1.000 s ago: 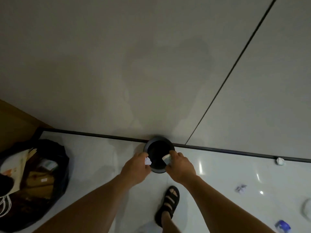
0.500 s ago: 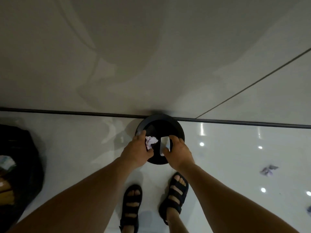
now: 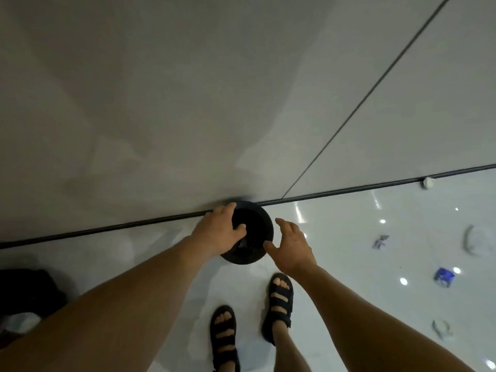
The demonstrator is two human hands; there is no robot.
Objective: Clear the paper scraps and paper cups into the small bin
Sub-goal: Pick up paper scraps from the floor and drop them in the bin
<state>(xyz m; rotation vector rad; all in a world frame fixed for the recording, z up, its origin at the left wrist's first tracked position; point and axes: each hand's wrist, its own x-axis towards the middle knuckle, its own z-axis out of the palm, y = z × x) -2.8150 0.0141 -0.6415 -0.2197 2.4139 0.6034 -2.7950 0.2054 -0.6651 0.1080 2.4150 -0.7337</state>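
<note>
The person is standing over the small bin [image 3: 251,255], which is sitting on the glossy floor [image 3: 335,267] right against the foot of the wall [image 3: 188,103]. Both hands are hanging at its mouth, and neither is carrying any paper. The left hand [image 3: 218,233] is lying spread across the bin's left rim with its thumb reaching over the dark opening; whether it is touching the rim or hovering just above it is not clear. The right hand [image 3: 294,247] is hanging wide and loose just beside the right rim, thumb nearest the bin. The inside of the bin is too dark to show what it is holding.

Judging by this, one drop-off is finishing, but the clearing looks far from over. Off to the person's right, well apart from the bin, litter is lying on the floor: a purple-white scrap [image 3: 380,241], a blue scrap [image 3: 444,276], what seems to be a white paper cup [image 3: 479,240], a second pale cup-like piece [image 3: 442,329] nearer the person, and a small white bit [image 3: 427,182] at the wall's base. Each is waiting to be fetched and carried back to the bin.
</note>
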